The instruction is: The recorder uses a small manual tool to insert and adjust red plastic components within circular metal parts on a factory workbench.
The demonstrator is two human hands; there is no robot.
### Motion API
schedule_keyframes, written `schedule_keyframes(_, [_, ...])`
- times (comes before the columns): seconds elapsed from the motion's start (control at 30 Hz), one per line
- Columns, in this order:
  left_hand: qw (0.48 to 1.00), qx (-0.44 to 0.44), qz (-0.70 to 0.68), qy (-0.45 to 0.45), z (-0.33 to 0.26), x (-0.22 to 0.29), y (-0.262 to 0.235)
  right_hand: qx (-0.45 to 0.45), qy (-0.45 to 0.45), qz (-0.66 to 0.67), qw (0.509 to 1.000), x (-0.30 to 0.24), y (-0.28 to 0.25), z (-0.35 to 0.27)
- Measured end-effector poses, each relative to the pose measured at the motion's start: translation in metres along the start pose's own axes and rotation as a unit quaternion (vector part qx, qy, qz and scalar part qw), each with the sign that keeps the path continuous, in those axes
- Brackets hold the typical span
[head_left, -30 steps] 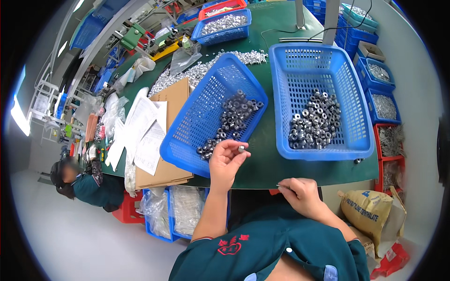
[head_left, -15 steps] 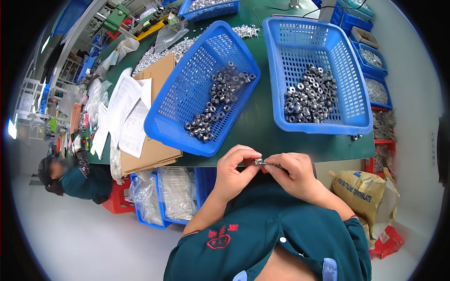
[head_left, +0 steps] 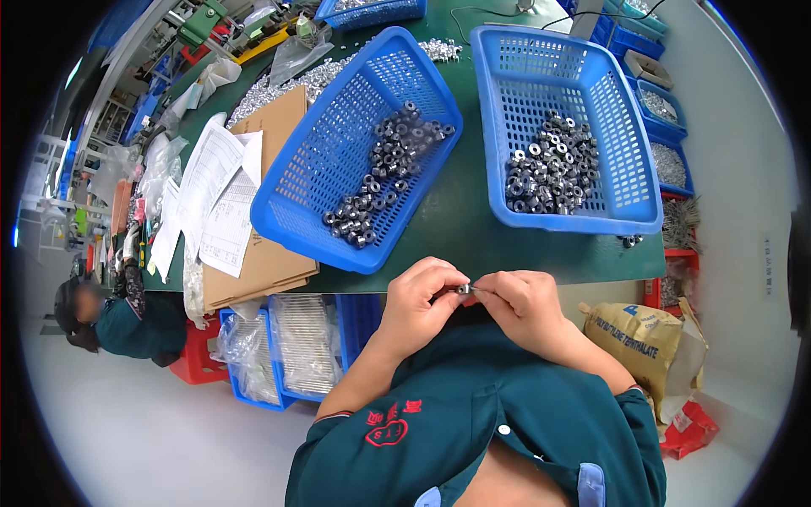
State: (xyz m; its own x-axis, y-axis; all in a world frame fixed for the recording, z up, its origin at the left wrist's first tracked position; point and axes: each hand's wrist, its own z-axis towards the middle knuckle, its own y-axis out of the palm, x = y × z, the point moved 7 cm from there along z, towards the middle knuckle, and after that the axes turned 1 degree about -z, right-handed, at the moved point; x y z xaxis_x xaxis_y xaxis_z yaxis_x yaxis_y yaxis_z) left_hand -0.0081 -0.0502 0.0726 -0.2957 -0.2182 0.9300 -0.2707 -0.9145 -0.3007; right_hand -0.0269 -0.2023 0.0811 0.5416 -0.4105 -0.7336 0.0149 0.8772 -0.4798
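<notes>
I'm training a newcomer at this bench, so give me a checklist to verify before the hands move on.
1. Left hand secure on the small metal part: ok, pinched at its fingertips.
2. Right hand beside it: ok, fingertips close by.
3. Thin item in the right hand identifiable: cannot tell, mostly covered.
4. Left basket and right basket on the table: ok.
5. Dark rings all contained: not ok, some loose rings lie outside the right basket.
</notes>
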Motion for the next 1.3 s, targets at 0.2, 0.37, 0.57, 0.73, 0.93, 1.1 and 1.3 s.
schedule_keyframes(0.2, [0.989, -0.003, 0.123, 0.088, 0.005, 0.01, 0.002, -0.073, 0.268, 0.152, 0.949, 0.037, 0.015, -0.019])
schedule_keyframes(0.37, [0.98, 0.012, 0.183, 0.078, 0.006, 0.011, 0.002, -0.055, 0.257, 0.119, 0.958, 0.026, 0.004, -0.011])
schedule_keyframes(0.57, [0.981, -0.015, 0.183, 0.066, 0.009, 0.015, 0.01, -0.016, 0.105, 0.001, 0.994, 0.011, 0.001, -0.004])
schedule_keyframes(0.73, [0.97, -0.041, 0.215, 0.103, 0.011, 0.024, 0.015, -0.013, 0.003, -0.087, 0.996, -0.005, -0.011, 0.001])
schedule_keyframes(0.93, [0.95, -0.075, 0.241, 0.185, 0.025, 0.058, 0.023, -0.015, -0.038, -0.084, 0.996, -0.016, -0.028, 0.007])
schedule_keyframes(1.1, [0.897, -0.1, 0.332, 0.274, 0.052, 0.087, 0.045, 0.003, 0.248, 0.14, 0.959, 0.023, -0.05, -0.007])
schedule_keyframes(1.3, [0.867, -0.046, 0.388, 0.31, 0.122, 0.091, 0.068, 0.109, 0.31, 0.231, 0.916, 0.036, -0.069, -0.038])
